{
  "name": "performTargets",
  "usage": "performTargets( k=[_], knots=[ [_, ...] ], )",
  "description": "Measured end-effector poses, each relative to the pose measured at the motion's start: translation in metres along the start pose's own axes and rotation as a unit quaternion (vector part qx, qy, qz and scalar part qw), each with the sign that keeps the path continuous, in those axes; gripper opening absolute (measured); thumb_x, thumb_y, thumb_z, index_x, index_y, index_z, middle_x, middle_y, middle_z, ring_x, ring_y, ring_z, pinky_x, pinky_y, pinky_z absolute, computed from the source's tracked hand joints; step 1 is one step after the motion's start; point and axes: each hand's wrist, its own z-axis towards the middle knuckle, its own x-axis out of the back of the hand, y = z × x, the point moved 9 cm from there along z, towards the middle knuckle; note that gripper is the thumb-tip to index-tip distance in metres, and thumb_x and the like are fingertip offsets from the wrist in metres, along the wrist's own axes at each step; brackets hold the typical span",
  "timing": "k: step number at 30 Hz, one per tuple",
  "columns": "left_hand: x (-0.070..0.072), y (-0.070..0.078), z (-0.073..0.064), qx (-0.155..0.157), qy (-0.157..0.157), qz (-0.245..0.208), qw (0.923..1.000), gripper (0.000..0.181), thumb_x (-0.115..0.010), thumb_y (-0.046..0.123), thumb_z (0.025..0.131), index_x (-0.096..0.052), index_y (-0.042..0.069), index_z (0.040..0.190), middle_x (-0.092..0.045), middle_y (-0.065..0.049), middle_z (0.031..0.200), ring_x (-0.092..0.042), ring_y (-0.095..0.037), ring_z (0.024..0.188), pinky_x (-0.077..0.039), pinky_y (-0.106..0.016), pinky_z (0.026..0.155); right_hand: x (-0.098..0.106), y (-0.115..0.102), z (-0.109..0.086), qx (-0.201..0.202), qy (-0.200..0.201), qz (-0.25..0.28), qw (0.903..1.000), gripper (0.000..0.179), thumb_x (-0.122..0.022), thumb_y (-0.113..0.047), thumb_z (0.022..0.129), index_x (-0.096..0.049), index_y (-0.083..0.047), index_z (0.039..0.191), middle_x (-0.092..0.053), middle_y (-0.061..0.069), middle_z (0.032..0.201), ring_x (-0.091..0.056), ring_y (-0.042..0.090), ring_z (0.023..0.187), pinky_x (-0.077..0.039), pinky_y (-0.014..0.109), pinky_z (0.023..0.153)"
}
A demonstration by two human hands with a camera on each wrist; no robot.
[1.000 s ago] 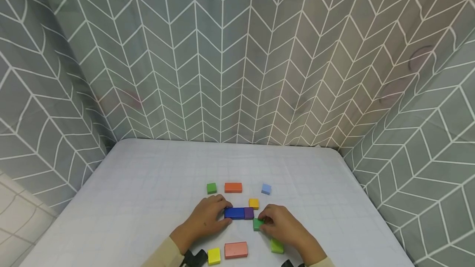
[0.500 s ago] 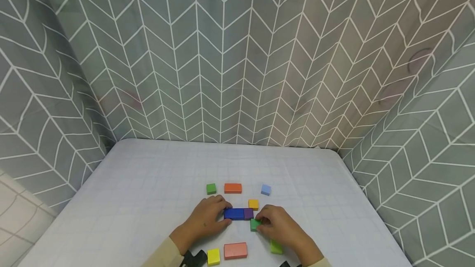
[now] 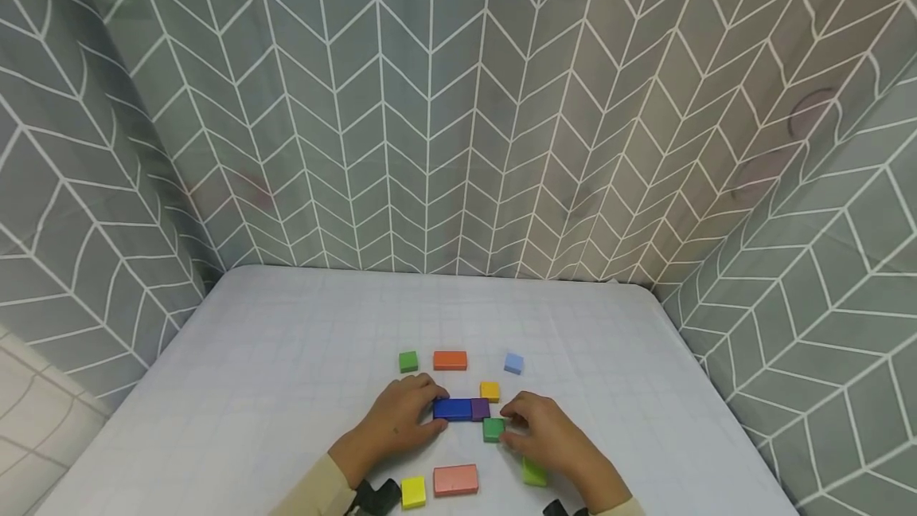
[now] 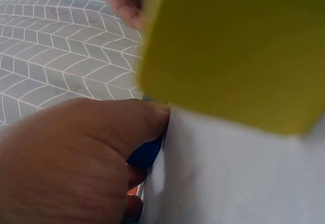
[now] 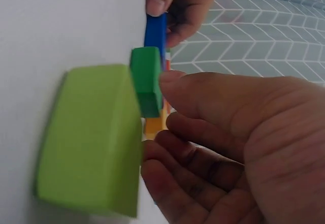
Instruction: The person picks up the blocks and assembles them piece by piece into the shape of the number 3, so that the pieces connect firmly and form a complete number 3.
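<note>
My left hand (image 3: 404,414) grips the left end of a blue block (image 3: 453,409), thumb along its near side and fingers at its far side. A purple block (image 3: 480,409) sits flush against the blue one's right end. Just below the purple block lies a green block (image 3: 493,430), its top fully in sight. Beside it is my right hand (image 3: 540,428), thumb tip right at the green block's edge and fingers loosely bent with a gap to the thumb. In the right wrist view the green block (image 5: 145,79) stands between that thumb and a large-looking lime block (image 5: 86,137).
Behind the row lie a yellow-orange block (image 3: 489,392), an orange block (image 3: 450,361), a small green cube (image 3: 408,361) and a light blue one (image 3: 513,363). Nearer me are a pink block (image 3: 455,480), a yellow block (image 3: 413,492) and the lime block (image 3: 533,472). Patterned curtains border the white table (image 3: 322,325).
The green block has slid slightly left, to below the purple block. My right fingers have loosened and drawn off it. My left hand has kept its grip on the blue block.
</note>
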Motion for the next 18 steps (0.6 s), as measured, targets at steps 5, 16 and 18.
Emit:
performTargets(
  k=[5, 16, 18],
  knots=[
    [0.004, -0.002, -0.001, -0.004, 0.003, 0.002, 1.0, 0.041, -0.072, 0.049, 0.087, -0.068, 0.027, 0.121, -0.058, 0.015, 0.103, -0.05, -0.005, 0.091, -0.048, -0.039, 0.09, 0.005, 0.002, -0.009, -0.01, 0.012, -0.013, 0.9998, 0.029, -0.08, -0.026, 0.084, -0.072, -0.011, 0.108, -0.064, -0.009, 0.1, -0.058, 0.009, 0.089, -0.054, 0.036, 0.081],
    [0.001, 0.001, -0.002, -0.004, 0.004, 0.005, 1.0, 0.042, -0.071, 0.05, 0.088, -0.067, 0.027, 0.123, -0.06, 0.014, 0.107, -0.053, -0.006, 0.097, -0.049, -0.04, 0.094, 0.011, 0.008, -0.042, -0.027, -0.009, -0.014, 0.9995, 0.032, -0.081, -0.029, 0.082, -0.071, -0.009, 0.104, -0.062, -0.007, 0.095, -0.055, 0.009, 0.084, -0.053, 0.035, 0.076],
    [0.001, 0.0, -0.002, 0.002, 0.004, 0.005, 1.0, 0.042, -0.071, 0.05, 0.087, -0.067, 0.028, 0.123, -0.06, 0.014, 0.106, -0.052, -0.006, 0.096, -0.049, -0.04, 0.094, 0.012, 0.007, -0.046, -0.012, -0.007, -0.022, 0.9997, 0.032, -0.081, -0.029, 0.082, -0.071, -0.009, 0.104, -0.062, -0.007, 0.095, -0.055, 0.007, 0.083, -0.053, 0.032, 0.076]
  ],
)
